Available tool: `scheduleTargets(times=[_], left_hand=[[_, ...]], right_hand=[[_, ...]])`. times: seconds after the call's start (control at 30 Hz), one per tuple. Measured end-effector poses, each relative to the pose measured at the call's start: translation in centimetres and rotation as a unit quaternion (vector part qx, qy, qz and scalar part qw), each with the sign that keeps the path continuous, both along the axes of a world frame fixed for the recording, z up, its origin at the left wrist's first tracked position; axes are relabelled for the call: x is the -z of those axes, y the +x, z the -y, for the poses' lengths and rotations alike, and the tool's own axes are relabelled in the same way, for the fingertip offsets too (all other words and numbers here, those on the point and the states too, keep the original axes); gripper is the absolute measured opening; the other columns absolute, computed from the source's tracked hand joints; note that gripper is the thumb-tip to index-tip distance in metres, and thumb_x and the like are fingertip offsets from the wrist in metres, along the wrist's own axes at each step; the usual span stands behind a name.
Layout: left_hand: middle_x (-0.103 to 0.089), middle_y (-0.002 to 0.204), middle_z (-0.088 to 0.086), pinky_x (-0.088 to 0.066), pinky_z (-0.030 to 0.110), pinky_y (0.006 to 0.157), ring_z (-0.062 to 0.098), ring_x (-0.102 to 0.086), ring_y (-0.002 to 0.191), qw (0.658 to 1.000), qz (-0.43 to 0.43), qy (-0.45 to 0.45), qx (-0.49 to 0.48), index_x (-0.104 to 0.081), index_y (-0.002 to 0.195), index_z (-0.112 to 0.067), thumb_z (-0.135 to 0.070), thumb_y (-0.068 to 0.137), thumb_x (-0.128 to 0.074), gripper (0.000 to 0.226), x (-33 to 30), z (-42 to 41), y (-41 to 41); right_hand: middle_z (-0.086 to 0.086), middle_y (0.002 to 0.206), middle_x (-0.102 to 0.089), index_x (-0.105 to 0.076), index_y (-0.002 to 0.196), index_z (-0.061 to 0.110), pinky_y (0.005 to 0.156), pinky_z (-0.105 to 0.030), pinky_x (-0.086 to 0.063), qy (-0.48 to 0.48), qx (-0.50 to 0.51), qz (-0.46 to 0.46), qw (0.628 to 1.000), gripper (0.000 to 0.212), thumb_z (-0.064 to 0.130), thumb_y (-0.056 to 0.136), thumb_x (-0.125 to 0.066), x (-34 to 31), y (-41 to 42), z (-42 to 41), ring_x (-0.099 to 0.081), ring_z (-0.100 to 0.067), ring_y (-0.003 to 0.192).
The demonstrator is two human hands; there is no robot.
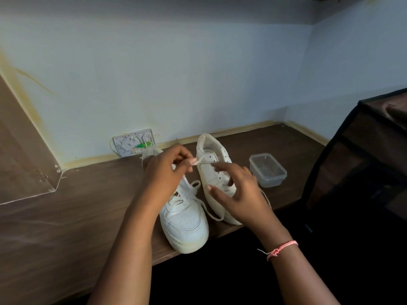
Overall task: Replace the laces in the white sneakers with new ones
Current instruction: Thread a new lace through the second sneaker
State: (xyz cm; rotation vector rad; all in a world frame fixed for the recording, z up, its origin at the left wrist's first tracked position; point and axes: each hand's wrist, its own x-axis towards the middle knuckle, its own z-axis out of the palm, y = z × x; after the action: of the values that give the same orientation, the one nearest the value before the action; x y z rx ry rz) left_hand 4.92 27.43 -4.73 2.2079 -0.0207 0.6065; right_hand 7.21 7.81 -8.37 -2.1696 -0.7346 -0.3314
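Two white sneakers sit on a brown table (66,216), toes toward the person. The left shoe (185,225), at about 6 o'clock from the frame's middle, stands upright at the table's near edge, with its toe just over it; white laces cross its tongue and loose loops (193,188) lie over them. The right shoe (211,170) lies just beside it at its 1 o'clock, tipped on its side so the row of eyelets faces up; most of the eyelets in view are bare.

The left hand (167,170) hovers over the left shoe's heel, fingers curled, thumb and forefinger pinching the tip of a lace (199,160). That lace runs a short way toward 3 o'clock to an upper eyelet of the right shoe. The right hand (235,190) rests on the right shoe's side, fingers spread and mostly straight; the forefinger points toward the eyelets at 10 o'clock and the thumb presses the shoe's side. A pink cord bracelet (282,249) circles the right wrist.

Another white lace (266,198) trails out from under the right hand toward 5 o'clock, and one strand (211,214) loops between the two shoes.

A clear plastic tub (267,170) stands near the right shoe at its 3 o'clock. At 11 o'clock of the shoes a white wall plate (130,143) with a green spot leans at the wall's foot. A dark cabinet (363,164) stands at the far 3 o'clock side
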Motion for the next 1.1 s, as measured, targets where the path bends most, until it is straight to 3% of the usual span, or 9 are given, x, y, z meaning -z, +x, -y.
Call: scheduleTargets(times=[0.1,0.27,0.37,0.47,0.57,0.63,0.77,0.97,1.1], left_hand=[[-0.068,0.071,-0.004,-0.049,0.021,0.062,0.005,-0.063,0.064,0.99,-0.01,-0.085,0.111,-0.068,0.085,-0.021,-0.02,0.087,-0.071,0.004,-1.3,2.5,-0.6],[-0.067,0.069,-0.005,-0.048,0.025,0.06,0.006,-0.061,0.063,0.989,-0.005,-0.103,0.105,-0.072,0.088,-0.021,-0.02,0.088,-0.072,0.001,-0.7,2.4,0.0],[-0.064,0.063,-0.009,-0.042,0.016,0.057,-0.002,-0.056,0.056,0.992,-0.038,-0.077,0.09,-0.072,0.083,-0.026,-0.021,0.088,-0.072,0.007,-0.1,1.8,0.1],[-0.069,0.073,-0.009,-0.044,0.019,0.063,0.0,-0.061,0.066,0.994,-0.077,-0.025,0.073,-0.071,0.082,-0.028,-0.029,0.087,-0.072,0.005,0.4,1.6,0.3],[-0.069,0.098,-0.013,-0.049,0.018,0.078,0.0,-0.062,0.091,0.996,-0.06,-0.035,0.051,-0.07,0.099,-0.034,-0.038,0.091,-0.065,0.011,0.7,2.3,0.6],[-0.068,0.108,-0.013,-0.052,0.023,0.085,0.002,-0.063,0.099,0.995,-0.033,-0.077,0.052,-0.071,0.105,-0.034,-0.038,0.093,-0.063,0.016,0.8,3.2,0.8],[-0.072,0.096,-0.01,-0.056,0.039,0.085,0.01,-0.067,0.09,0.99,-0.035,-0.119,0.072,-0.077,0.091,-0.032,-0.029,0.088,-0.07,0.008,0.9,4.5,1.1],[-0.076,0.091,-0.009,-0.054,0.043,0.094,0.008,-0.07,0.095,0.977,-0.08,-0.156,0.124,-0.078,0.087,-0.03,-0.023,0.086,-0.073,0.009,0.9,3.7,1.0],[-0.075,0.086,-0.007,-0.055,0.036,0.088,0.009,-0.07,0.088,0.98,-0.042,-0.178,0.079,-0.075,0.084,-0.024,-0.018,0.088,-0.071,0.009,1.5,4.1,1.5]], right_hand=[[0.014,0.12,-0.062,-0.051,0.135,0.025,0.078,-0.018,-0.047,0.133,-0.046,-0.048,0.989,0.049,0.023,0.089,-0.07,-0.4,-0.6,-2.1,-0.06,-0.005,0.101],[0.001,0.085,-0.073,-0.071,0.101,0.02,0.073,-0.035,-0.054,0.234,-0.011,-0.125,0.964,0.011,0.017,0.092,-0.067,-0.8,0.0,-1.7,-0.066,-0.015,0.08],[0.009,0.095,-0.071,-0.07,0.109,0.028,0.066,-0.032,-0.053,0.237,0.026,-0.125,0.963,0.02,0.018,0.092,-0.064,-0.7,0.3,-0.7,-0.063,-0.015,0.076],[0.008,0.096,-0.069,-0.069,0.115,0.032,0.066,-0.039,-0.054,0.241,0.05,-0.136,0.96,0.026,0.018,0.095,-0.059,-0.1,0.4,-0.5,-0.06,-0.023,0.069],[0.021,0.083,-0.059,-0.07,0.116,0.031,0.068,-0.027,-0.051,0.12,0.053,-0.01,0.991,0.029,0.017,0.093,-0.06,0.4,0.3,-0.8,-0.059,-0.01,0.078],[0.026,0.077,-0.058,-0.071,0.112,0.026,0.068,-0.029,-0.049,0.054,0.043,0.074,0.995,0.029,0.015,0.088,-0.06,0.5,0.2,-1.2,-0.054,-0.01,0.081],[0.012,0.08,-0.069,-0.069,0.101,0.024,0.066,-0.036,-0.047,-0.02,0.04,0.14,0.989,0.025,0.015,0.08,-0.06,0.7,0.3,-1.3,-0.043,-0.012,0.074],[0.011,0.085,-0.071,-0.067,0.105,0.028,0.062,-0.033,-0.045,-0.022,0.048,0.173,0.984,0.032,0.01,0.079,-0.061,1.1,0.6,-0.8,-0.05,-0.017,0.074],[0.018,0.092,-0.07,-0.072,0.096,0.025,0.073,-0.027,-0.049,0.12,0.003,0.029,0.992,0.02,0.011,0.084,-0.062,0.8,0.5,-0.6,-0.058,-0.009,0.087]])
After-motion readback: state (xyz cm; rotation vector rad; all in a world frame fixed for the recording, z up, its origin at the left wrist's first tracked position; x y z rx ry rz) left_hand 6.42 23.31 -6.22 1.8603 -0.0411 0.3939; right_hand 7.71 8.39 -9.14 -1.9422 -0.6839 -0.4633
